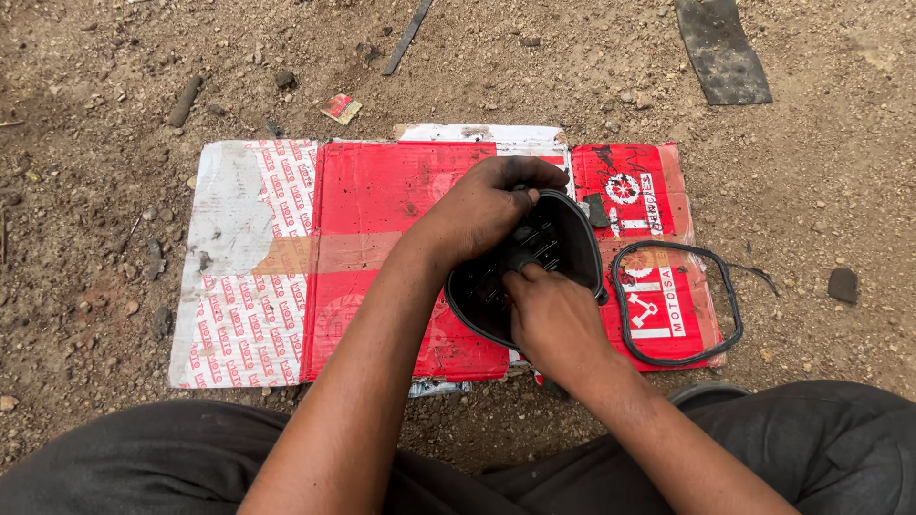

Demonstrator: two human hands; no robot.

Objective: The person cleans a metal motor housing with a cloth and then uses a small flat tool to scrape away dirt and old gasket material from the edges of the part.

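Gripping black ribbed plastic cover (563, 243) over flattened red cardboard (382, 191): left hand (487, 205) curled on its top rim, right hand (549, 319) closed at near edge; black rubber gasket (676, 303) lying just right.

Outdoor roadside repair spot: bare gravelly dirt ground (114, 57), flattened red cardboard (382, 191) as work mat, metal scraps (720, 48).

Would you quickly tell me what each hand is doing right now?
Left hand: closed over the top edge of the black plastic cover, holding it.
Right hand: fingers pressing into the cover's inside.
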